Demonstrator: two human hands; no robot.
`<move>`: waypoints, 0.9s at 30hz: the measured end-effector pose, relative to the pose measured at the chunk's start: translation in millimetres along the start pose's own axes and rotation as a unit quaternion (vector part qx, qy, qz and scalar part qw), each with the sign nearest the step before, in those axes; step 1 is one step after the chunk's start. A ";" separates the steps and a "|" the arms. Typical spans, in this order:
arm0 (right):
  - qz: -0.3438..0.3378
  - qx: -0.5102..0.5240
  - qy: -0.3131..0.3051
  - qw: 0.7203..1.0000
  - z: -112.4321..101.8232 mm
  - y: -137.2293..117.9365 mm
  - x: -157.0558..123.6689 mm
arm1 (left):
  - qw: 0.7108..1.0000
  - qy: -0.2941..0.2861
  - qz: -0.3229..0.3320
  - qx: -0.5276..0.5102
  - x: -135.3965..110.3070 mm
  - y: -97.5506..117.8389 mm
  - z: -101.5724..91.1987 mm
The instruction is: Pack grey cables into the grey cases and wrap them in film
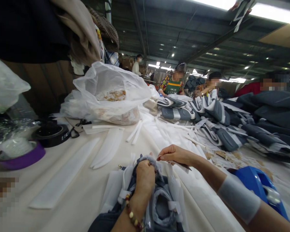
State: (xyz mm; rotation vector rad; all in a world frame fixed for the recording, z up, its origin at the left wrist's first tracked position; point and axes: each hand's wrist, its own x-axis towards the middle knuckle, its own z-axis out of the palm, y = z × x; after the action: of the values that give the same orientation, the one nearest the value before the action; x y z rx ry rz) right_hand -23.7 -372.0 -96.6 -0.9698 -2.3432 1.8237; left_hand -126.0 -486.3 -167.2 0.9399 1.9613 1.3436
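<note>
My left hand (145, 177), a beaded bracelet at its wrist, is closed on the upper end of a dark blue-grey padded fabric piece (163, 206). White strips are wrapped round parts of this piece, and a round padded opening faces up. Just right of it, my right hand (172, 154) is closed with thumb and fingertips together. A thin, dark, pointed thing (185, 167) sticks out below that hand; its kind is unclear. White translucent sheeting (114, 183) stands along the piece's left side.
White foam strips (67, 172) lie on the cloth-covered table at left. Behind them stands an open plastic bag (111, 83). A purple ring (21, 158) and black round object (50, 132) sit left. A blue tape dispenser (258, 183) and padded piles (222, 125) are right. Several people work behind.
</note>
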 end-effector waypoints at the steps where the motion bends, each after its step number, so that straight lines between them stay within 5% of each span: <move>1: -0.003 -0.001 -0.008 1.000 0.9 -1.4 1.1 | 1.000 -0.005 -0.003 -0.016 0.3 0.0 1.2; 6: -0.017 -0.004 -0.016 1.000 4.5 -5.3 2.8 | 1.000 -0.018 -0.007 -0.016 0.0 5.1 1.0; 17: 0.024 -0.010 -0.014 1.000 2.7 -14.9 -17.4 | 0.981 0.011 0.051 0.187 -20.9 22.5 -15.3; 27: 0.030 0.099 0.041 0.994 30.9 0.1 -44.3 | 0.991 -0.026 0.090 -0.096 -16.2 22.6 -27.8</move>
State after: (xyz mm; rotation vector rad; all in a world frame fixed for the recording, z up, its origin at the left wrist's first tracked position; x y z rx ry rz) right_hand 0.5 -420.0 -91.0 -1.0770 -2.0621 1.9513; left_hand -133.0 -508.7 -135.7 1.0666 1.7044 1.5614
